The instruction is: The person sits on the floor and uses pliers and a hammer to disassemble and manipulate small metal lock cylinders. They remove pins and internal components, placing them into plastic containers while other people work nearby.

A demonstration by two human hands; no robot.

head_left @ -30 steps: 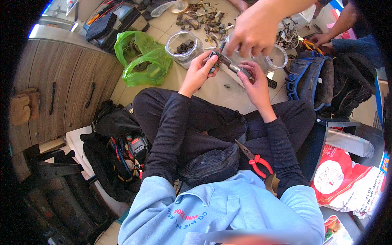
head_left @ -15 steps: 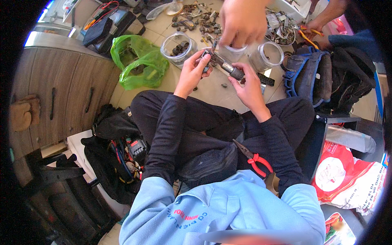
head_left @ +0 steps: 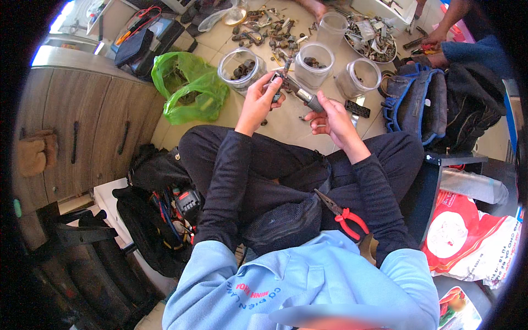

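Note:
My left hand [head_left: 257,103] is closed around a dark metal piece at the upper end of a silver cylindrical tool [head_left: 302,94] with a grey grip. At the grip's lower end, my right hand [head_left: 336,122] has its thumb along the grey part and its fingers loosely curled beneath. The tool slants down to the right above the tiles. Just beyond it stand a clear jar of dark small parts [head_left: 242,71], a second jar [head_left: 314,65] with dark pieces, and a third jar [head_left: 357,78] holding little. Red-handled pliers [head_left: 347,217] lie on my lap.
A green plastic bag [head_left: 187,91] stands at the left. Loose metal parts [head_left: 269,30] cover the far tiles, beside an upright clear container [head_left: 331,32] and a filled bowl [head_left: 374,38]. A blue-edged tool bag [head_left: 415,102] sits right, near another person's hand [head_left: 435,37].
Another person's hand has withdrawn from above the middle jar, and a clear container now stands farther back. My right fingers have loosened and shifted on the grip; my left hand stays put.

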